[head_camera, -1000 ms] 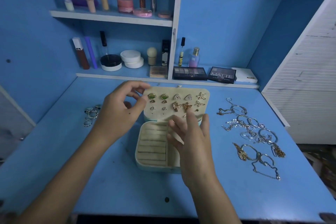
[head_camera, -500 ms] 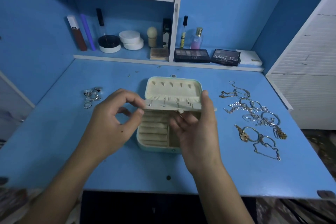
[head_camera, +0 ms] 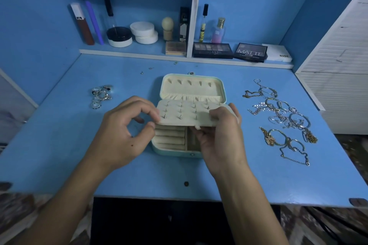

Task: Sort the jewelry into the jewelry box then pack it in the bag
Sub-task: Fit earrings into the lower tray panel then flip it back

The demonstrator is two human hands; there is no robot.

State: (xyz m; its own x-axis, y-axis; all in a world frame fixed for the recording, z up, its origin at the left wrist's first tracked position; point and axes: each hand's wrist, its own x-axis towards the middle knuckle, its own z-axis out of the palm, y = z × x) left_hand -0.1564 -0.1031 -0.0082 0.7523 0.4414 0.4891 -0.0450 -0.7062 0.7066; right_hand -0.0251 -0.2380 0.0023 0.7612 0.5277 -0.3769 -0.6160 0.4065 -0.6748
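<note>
The box point(head_camera: 175, 146) sits open in the middle of the blue table point(head_camera: 59, 145), with its lid point(head_camera: 192, 87) leaning back. Both hands hold a cream flap point(head_camera: 185, 114) over the open box. The flap lies almost flat, with its back side up. Small metal pins poke up through it. The earrings on its other side are hidden.

The left hand point(head_camera: 123, 135) pinches the left edge of the flap between thumb and first finger. Its other fingers are curled. The right hand point(head_camera: 221, 137) grips the right end of the flap, with the thumb on top and the fingers curled under. Those fingertips are mostly hidden under the flap.

Under the flap, soft roll slots show on the left of the box and a small pocket on the right. The hands and the flap cover the rest of the inside.

A small pile of rings point(head_camera: 101, 95) lies on the table to the left, well apart from the box. A tangle of chains and bracelets point(head_camera: 282, 119) lies to the right. It is hard to tell each piece apart. A few tiny bits point(head_camera: 141, 72) lie behind the box, too small to make out.

Makeup stands on the low shelf point(head_camera: 139, 53) at the back. The top shelf is cut off by the edge of the picture.
</note>
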